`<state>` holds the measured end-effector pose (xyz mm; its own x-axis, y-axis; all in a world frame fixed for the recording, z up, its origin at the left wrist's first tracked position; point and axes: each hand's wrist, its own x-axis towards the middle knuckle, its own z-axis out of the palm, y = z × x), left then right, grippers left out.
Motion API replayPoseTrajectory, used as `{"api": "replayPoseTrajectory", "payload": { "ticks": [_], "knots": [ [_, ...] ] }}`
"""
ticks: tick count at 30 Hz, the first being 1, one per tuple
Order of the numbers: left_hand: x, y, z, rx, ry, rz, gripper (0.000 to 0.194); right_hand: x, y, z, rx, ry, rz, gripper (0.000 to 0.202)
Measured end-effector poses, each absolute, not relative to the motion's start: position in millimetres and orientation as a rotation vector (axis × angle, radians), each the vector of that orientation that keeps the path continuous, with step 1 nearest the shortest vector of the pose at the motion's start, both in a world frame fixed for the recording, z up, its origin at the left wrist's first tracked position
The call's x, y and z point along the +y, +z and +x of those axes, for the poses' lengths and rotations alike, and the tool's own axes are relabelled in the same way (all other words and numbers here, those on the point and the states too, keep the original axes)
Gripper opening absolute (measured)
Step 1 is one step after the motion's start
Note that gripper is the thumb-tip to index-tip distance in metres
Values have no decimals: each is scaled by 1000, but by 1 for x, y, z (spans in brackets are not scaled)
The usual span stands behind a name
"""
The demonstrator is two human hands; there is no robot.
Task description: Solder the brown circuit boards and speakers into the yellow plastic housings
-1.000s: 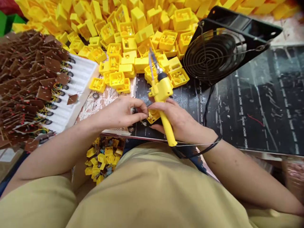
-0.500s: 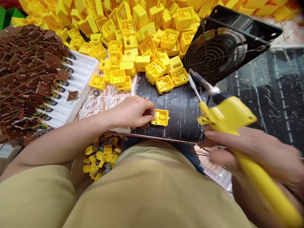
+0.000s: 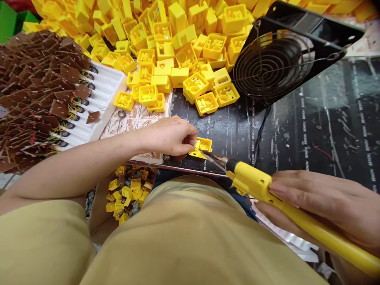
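Observation:
My left hand (image 3: 170, 135) pinches a small yellow plastic housing (image 3: 202, 145) against the black mat (image 3: 237, 130) near its front edge. A brown circuit piece (image 3: 180, 157) shows just under the fingers. My right hand (image 3: 323, 206) grips a yellow soldering iron (image 3: 267, 188) by its long handle. The iron's metal tip (image 3: 212, 159) points left and touches the lower edge of the housing.
A big heap of yellow housings (image 3: 178, 43) fills the back. A white tray (image 3: 99, 103) with brown circuit boards (image 3: 35, 91) sits at left. A black fan (image 3: 273, 63) leans at back right, its cable running down the mat. More yellow parts (image 3: 130, 192) lie below the table edge.
My right hand swung the soldering iron out to the right, then brought it back low with the tip at the housing. My left hand stayed on the housing.

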<state>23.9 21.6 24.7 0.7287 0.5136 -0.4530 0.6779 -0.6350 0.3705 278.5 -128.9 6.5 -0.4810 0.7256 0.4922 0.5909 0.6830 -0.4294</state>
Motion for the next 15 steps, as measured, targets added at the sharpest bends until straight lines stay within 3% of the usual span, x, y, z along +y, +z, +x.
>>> {"api": "replayPoseTrajectory", "payload": {
  "ticks": [2, 15],
  "knots": [
    [23, 25, 24, 885, -429, 2401, 8, -126, 8, 275, -2228, 252, -1020, 9],
    [26, 20, 27, 839, -368, 2483, 10, -109, 23, 264, -2430, 83, -763, 9]
  ]
}}
